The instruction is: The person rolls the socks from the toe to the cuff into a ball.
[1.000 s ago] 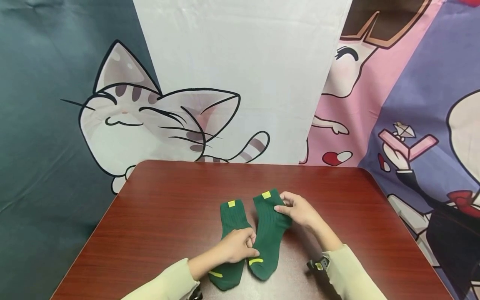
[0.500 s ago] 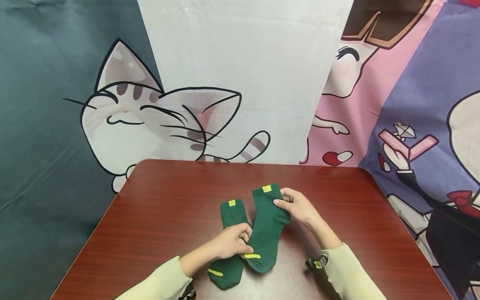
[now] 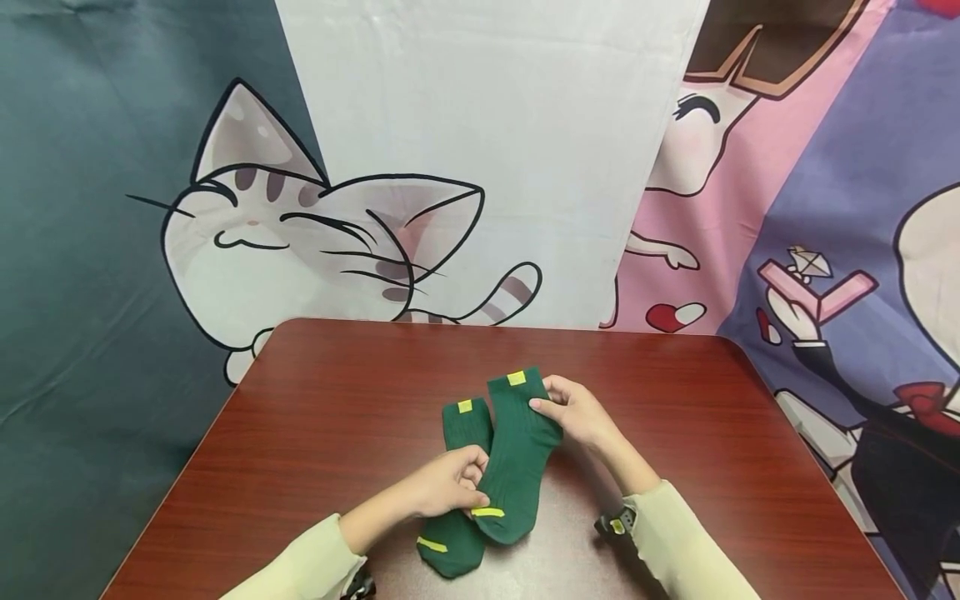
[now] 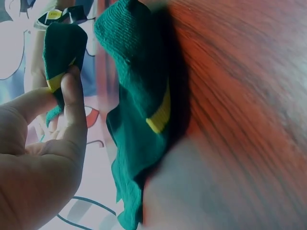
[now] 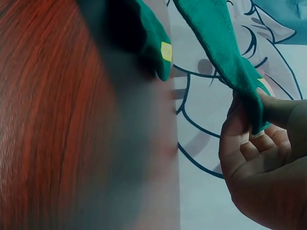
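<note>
Two green ribbed socks with yellow marks show in the head view. My left hand pinches the toe end of the right-hand sock beside its yellow stripe. Near the cuff, my right hand grips the same sock between thumb and fingers. In both wrist views this held sock is raised off the table. Beneath it, the other sock lies on the table, partly covered by the held sock and my left hand. Its yellow toe stripe shows in the left wrist view.
The socks are over a reddish-brown wooden table. Behind its far edge hangs a printed cloth backdrop with a cartoon cat and figures. A dark wrist device sits by the right sleeve.
Both hands have lifted the right-hand sock and carried it left, so it now overlaps the other sock. The lying sock has stayed nearly in place.
</note>
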The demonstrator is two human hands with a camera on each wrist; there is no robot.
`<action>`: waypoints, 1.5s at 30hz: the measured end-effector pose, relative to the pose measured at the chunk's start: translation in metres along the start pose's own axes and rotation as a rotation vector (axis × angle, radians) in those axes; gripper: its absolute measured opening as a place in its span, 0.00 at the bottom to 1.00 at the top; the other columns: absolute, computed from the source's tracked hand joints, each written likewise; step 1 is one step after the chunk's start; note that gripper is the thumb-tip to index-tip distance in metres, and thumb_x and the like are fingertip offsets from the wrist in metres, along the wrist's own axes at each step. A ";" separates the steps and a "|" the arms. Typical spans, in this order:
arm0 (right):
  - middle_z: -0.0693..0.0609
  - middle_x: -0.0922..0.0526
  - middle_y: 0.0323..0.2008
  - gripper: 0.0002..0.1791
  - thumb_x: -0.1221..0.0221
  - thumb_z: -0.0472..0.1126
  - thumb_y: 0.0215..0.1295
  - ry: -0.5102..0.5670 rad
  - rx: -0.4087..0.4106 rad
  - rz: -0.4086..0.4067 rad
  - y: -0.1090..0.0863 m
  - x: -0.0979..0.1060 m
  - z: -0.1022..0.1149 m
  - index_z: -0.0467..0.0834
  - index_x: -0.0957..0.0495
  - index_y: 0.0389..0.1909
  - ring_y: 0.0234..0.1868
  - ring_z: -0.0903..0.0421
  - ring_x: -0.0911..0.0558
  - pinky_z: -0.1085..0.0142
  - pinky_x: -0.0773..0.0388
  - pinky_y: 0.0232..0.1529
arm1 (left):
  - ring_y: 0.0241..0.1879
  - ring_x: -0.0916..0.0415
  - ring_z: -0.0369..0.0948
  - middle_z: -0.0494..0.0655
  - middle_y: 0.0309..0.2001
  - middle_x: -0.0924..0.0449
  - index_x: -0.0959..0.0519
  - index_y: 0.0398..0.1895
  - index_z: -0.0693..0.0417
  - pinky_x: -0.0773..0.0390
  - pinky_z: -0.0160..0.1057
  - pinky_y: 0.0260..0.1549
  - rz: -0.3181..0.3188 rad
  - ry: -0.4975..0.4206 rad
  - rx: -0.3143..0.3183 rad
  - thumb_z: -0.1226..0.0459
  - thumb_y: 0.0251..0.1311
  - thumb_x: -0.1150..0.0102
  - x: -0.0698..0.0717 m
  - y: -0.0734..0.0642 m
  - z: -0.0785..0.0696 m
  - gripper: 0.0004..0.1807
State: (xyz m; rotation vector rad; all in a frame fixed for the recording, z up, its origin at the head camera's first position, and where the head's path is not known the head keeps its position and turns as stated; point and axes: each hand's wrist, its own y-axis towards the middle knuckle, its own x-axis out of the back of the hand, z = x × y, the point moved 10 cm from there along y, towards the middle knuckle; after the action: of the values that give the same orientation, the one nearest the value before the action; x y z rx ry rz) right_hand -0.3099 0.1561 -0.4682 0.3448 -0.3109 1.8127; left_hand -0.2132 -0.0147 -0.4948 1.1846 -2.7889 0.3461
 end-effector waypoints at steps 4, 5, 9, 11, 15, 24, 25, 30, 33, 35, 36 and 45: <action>0.48 0.13 0.31 0.09 0.35 0.39 0.68 -0.001 0.017 0.005 0.004 -0.008 0.000 0.40 0.20 0.44 0.30 0.57 0.19 0.63 0.22 0.37 | 0.24 0.24 0.34 0.43 0.24 0.30 0.32 0.46 0.64 0.16 0.36 0.29 0.009 0.011 0.002 0.77 0.61 0.38 0.004 -0.005 0.002 0.15; 0.49 0.14 0.31 0.09 0.34 0.39 0.67 -0.003 0.017 0.005 0.005 -0.009 -0.001 0.40 0.19 0.44 0.30 0.57 0.19 0.63 0.22 0.37 | 0.24 0.24 0.34 0.42 0.24 0.30 0.32 0.45 0.64 0.16 0.36 0.29 0.008 0.015 0.001 0.77 0.61 0.38 0.005 -0.006 0.003 0.15; 0.51 0.14 0.29 0.08 0.34 0.39 0.67 -0.007 0.009 0.007 0.007 -0.016 -0.002 0.41 0.19 0.44 0.30 0.58 0.20 0.63 0.23 0.37 | 0.24 0.24 0.34 0.42 0.24 0.30 0.33 0.46 0.64 0.16 0.36 0.28 0.007 0.022 0.003 0.77 0.61 0.38 0.008 -0.011 0.004 0.15; 0.52 0.14 0.29 0.08 0.35 0.39 0.67 -0.009 0.006 0.008 0.008 -0.019 -0.002 0.42 0.19 0.44 0.29 0.58 0.19 0.63 0.23 0.37 | 0.24 0.24 0.35 0.43 0.24 0.30 0.32 0.46 0.64 0.17 0.36 0.28 0.001 0.019 0.009 0.76 0.61 0.38 0.010 -0.013 0.004 0.15; 0.52 0.14 0.30 0.08 0.35 0.40 0.68 -0.005 0.009 0.014 0.009 -0.024 -0.001 0.41 0.20 0.44 0.29 0.58 0.18 0.63 0.22 0.38 | 0.25 0.24 0.36 0.43 0.24 0.30 0.33 0.46 0.64 0.17 0.37 0.29 -0.001 0.009 0.016 0.76 0.60 0.38 0.013 -0.016 0.006 0.15; 0.50 0.13 0.30 0.09 0.35 0.40 0.68 0.003 0.007 0.021 0.014 -0.036 -0.004 0.40 0.20 0.44 0.29 0.60 0.19 0.65 0.23 0.37 | 0.24 0.25 0.36 0.43 0.24 0.30 0.33 0.45 0.65 0.16 0.36 0.28 -0.006 0.001 0.020 0.76 0.59 0.37 0.020 -0.022 0.012 0.16; 0.50 0.13 0.31 0.10 0.35 0.40 0.68 0.009 0.006 0.026 0.014 -0.038 -0.005 0.39 0.20 0.44 0.29 0.60 0.19 0.65 0.23 0.37 | 0.24 0.25 0.36 0.43 0.24 0.31 0.33 0.46 0.65 0.17 0.35 0.28 -0.005 0.000 0.020 0.76 0.59 0.37 0.020 -0.023 0.012 0.16; 0.48 0.12 0.32 0.09 0.35 0.39 0.67 0.031 0.003 0.041 0.016 -0.047 -0.004 0.39 0.20 0.44 0.28 0.61 0.18 0.65 0.22 0.36 | 0.25 0.25 0.36 0.43 0.24 0.30 0.34 0.47 0.66 0.17 0.35 0.28 -0.004 -0.017 0.028 0.76 0.59 0.37 0.023 -0.028 0.016 0.17; 0.49 0.12 0.33 0.09 0.35 0.39 0.67 0.015 0.004 0.051 0.018 -0.053 -0.004 0.40 0.19 0.44 0.29 0.61 0.18 0.64 0.22 0.37 | 0.25 0.25 0.36 0.43 0.25 0.31 0.34 0.47 0.66 0.18 0.34 0.28 -0.001 -0.030 0.041 0.76 0.59 0.37 0.025 -0.032 0.019 0.18; 0.49 0.11 0.33 0.08 0.35 0.40 0.68 -0.001 0.002 0.053 0.020 -0.056 -0.005 0.40 0.19 0.43 0.30 0.61 0.18 0.64 0.22 0.38 | 0.25 0.26 0.35 0.43 0.25 0.32 0.35 0.48 0.67 0.18 0.34 0.28 0.004 -0.038 0.050 0.76 0.59 0.37 0.026 -0.034 0.021 0.19; 0.50 0.11 0.33 0.08 0.35 0.40 0.68 -0.013 0.001 0.051 0.021 -0.057 -0.006 0.41 0.19 0.43 0.30 0.61 0.18 0.64 0.23 0.38 | 0.25 0.26 0.35 0.43 0.25 0.32 0.35 0.48 0.67 0.18 0.34 0.28 0.005 -0.039 0.056 0.76 0.59 0.37 0.027 -0.035 0.023 0.19; 0.52 0.12 0.30 0.06 0.34 0.40 0.67 -0.031 -0.009 0.057 0.024 -0.070 -0.007 0.43 0.19 0.40 0.29 0.60 0.20 0.64 0.25 0.37 | 0.26 0.25 0.38 0.45 0.25 0.30 0.34 0.51 0.68 0.17 0.34 0.28 -0.001 -0.055 0.097 0.75 0.59 0.36 0.031 -0.044 0.031 0.21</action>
State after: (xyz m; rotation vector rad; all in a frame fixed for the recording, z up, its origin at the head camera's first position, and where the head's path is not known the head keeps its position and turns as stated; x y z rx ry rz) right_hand -0.3158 0.0906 -0.5032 0.3614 -0.3529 1.8624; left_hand -0.2036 -0.0735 -0.5122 1.2338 -2.8474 0.4609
